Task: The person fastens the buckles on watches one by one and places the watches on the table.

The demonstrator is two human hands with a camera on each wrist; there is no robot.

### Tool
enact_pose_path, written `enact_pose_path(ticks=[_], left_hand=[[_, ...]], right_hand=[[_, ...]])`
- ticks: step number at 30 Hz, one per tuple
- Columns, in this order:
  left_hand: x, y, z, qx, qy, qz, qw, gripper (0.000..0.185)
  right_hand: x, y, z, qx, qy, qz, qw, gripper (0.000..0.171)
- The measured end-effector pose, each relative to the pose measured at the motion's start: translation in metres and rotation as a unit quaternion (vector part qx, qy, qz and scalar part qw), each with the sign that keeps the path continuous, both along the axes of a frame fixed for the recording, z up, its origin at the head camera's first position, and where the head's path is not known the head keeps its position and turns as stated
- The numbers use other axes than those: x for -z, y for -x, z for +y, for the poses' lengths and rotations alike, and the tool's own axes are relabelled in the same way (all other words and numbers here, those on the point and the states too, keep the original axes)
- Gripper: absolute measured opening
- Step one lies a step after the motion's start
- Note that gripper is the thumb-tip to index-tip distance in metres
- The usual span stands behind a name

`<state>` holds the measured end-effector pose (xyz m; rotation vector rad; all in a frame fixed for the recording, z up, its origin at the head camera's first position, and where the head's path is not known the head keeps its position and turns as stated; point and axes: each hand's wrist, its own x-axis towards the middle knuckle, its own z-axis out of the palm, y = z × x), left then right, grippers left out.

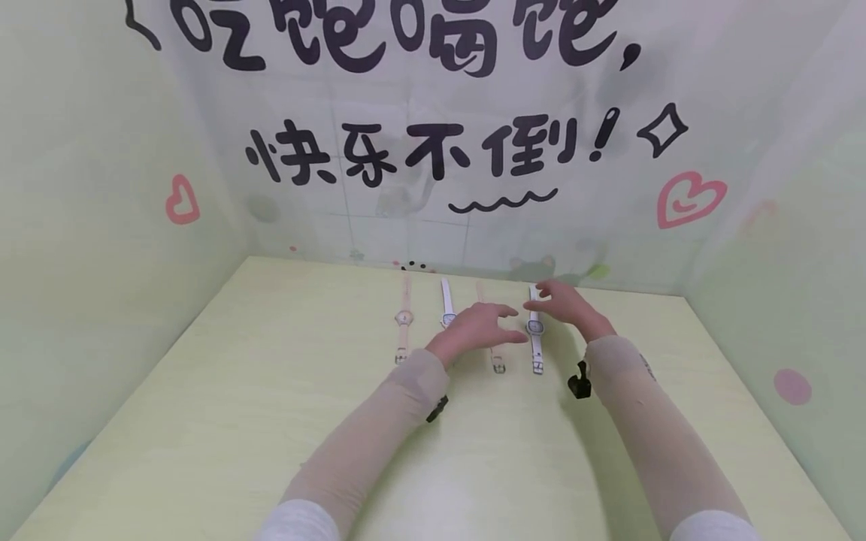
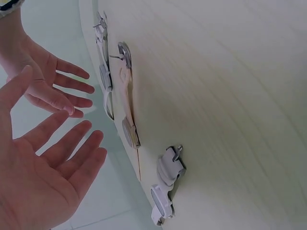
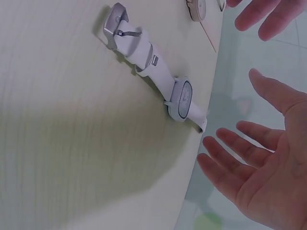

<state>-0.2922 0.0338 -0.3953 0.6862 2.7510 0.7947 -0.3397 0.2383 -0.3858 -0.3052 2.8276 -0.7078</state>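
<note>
White-strapped wristwatch with grey oval case (image 1: 535,330): lies flat, rightmost in a row of four, under both hands.
Left hand (image 1: 476,327): fingers spread, holding nothing.
Right hand (image 1: 567,305): released, hovering.
Risk: a careless sweep could knock the row crooked.
Neighbours: beige-strapped watch (image 1: 497,359) just beside it, crowding any grip.
Surface: pale green table (image 1: 271,421).

Head view: looks down and forward from above my arms, far off. Wrist views: each close beside my palm, facing the table (image 1: 271,421). All three share the white watch (image 3: 163,79).
</note>
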Motion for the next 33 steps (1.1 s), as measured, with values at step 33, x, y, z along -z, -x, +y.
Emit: enact_pose_path(ticks=[33], left_hand=[[0.011,-0.007,0.017,0.040,-0.012,-0.049,0.9979,0.058]], right_hand=[[0.022,0.007,-0.002,0.069,0.037,-0.043,0.996,0.068]])
